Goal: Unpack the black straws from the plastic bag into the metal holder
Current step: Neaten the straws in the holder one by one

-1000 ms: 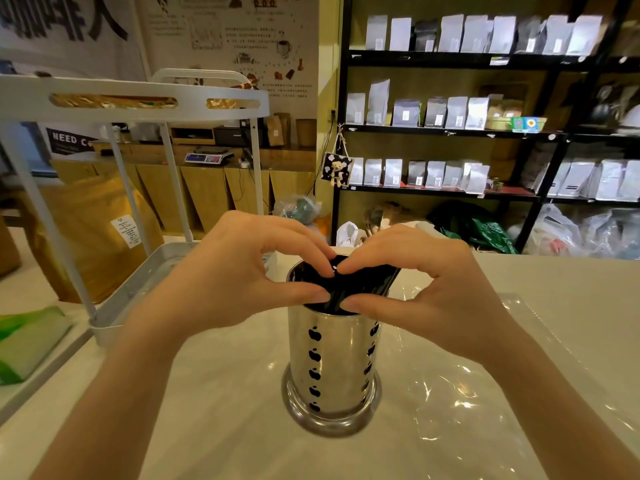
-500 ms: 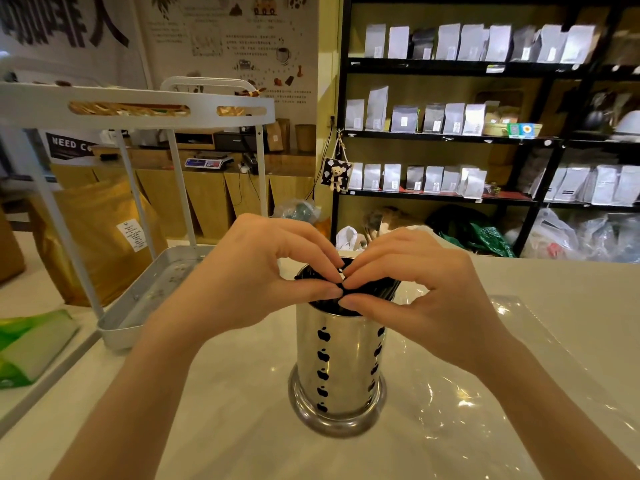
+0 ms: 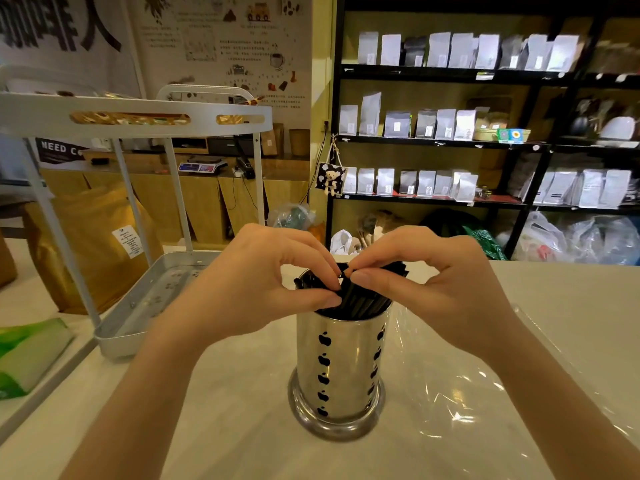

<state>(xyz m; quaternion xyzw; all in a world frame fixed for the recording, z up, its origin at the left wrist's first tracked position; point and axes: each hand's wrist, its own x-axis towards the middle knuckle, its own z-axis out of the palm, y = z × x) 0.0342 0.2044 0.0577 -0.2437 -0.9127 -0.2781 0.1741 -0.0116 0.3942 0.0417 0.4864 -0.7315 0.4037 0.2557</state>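
A shiny metal holder with apple-shaped cut-outs stands upright on the pale counter, straight in front of me. A bundle of black straws fills its mouth, leaning to the right. My left hand and my right hand meet above the rim, thumbs and forefingers pinching the straw tops between them. The clear plastic bag lies flat and crinkled on the counter to the right of the holder, partly under my right arm.
A white two-tier rack stands at the left, its lower tray close to my left forearm. A green-and-white packet lies beyond the counter's left edge. Black shelves with pouches stand behind the counter.
My fingertips have drawn closer over the holder and lifted slightly, and the straws now stick up further above the rim, leaning right. The view has shifted a little.
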